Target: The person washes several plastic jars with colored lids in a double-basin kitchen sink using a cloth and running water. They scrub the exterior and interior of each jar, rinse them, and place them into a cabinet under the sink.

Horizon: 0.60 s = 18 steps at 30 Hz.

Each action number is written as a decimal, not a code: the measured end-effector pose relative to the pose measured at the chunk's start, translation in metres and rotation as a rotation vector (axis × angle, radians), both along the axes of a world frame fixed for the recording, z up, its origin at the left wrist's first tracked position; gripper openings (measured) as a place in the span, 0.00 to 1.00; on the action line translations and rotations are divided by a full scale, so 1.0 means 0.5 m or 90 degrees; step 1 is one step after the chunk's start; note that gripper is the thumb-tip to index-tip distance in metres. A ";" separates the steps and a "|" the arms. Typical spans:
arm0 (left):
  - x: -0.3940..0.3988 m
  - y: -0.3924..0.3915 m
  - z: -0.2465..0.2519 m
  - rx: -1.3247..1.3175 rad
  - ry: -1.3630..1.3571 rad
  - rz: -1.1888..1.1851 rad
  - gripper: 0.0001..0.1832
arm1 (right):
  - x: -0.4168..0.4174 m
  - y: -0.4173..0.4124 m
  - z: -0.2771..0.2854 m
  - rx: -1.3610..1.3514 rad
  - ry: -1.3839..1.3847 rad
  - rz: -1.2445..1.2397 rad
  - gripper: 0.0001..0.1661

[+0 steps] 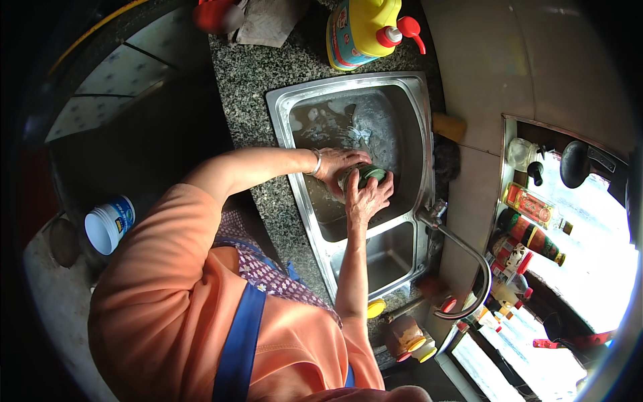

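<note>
Both hands are over the large basin of a stainless steel double sink (297, 187). My left hand (337, 165), with a silver bracelet at the wrist, grips one side of a small round container with a green top (372, 173), possibly a jar. From the other side my right hand (368, 198) wraps its spread fingers around the green top. Fingers hide most of the container's body. Murky water with patches of foam (321, 118) lies in the basin below.
A yellow jug with a red pump (364, 35) stands beyond the sink on the granite counter (241, 95). The curved faucet (485, 271) arches right of the small basin (389, 256). Bottles (532, 206) line the windowsill. A white tub (108, 226) lies behind my left arm.
</note>
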State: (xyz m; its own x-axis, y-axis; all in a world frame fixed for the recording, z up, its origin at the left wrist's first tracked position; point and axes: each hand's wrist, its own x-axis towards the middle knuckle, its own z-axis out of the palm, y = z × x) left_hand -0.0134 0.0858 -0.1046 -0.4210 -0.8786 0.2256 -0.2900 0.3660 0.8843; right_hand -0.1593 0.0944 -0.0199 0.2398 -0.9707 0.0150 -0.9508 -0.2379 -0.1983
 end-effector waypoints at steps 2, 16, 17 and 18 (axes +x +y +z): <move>0.004 0.001 -0.004 0.000 -0.028 -0.005 0.58 | -0.009 -0.008 0.003 0.039 -0.076 -0.025 0.31; 0.027 0.000 0.010 0.094 -0.054 -0.057 0.61 | -0.015 -0.029 0.049 -0.034 0.035 0.426 0.24; 0.029 0.001 0.010 0.099 -0.046 -0.056 0.61 | -0.018 -0.033 0.044 -0.044 0.033 0.433 0.25; 0.026 0.002 -0.001 0.078 -0.035 -0.046 0.61 | -0.019 -0.033 0.039 -0.053 0.016 0.433 0.25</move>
State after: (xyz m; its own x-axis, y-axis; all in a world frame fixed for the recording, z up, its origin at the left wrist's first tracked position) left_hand -0.0005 0.0870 -0.1051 -0.4933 -0.8649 0.0928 -0.3160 0.2776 0.9073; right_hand -0.1687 0.0779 -0.0004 0.7965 -0.6006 0.0699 -0.5892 -0.7969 -0.1333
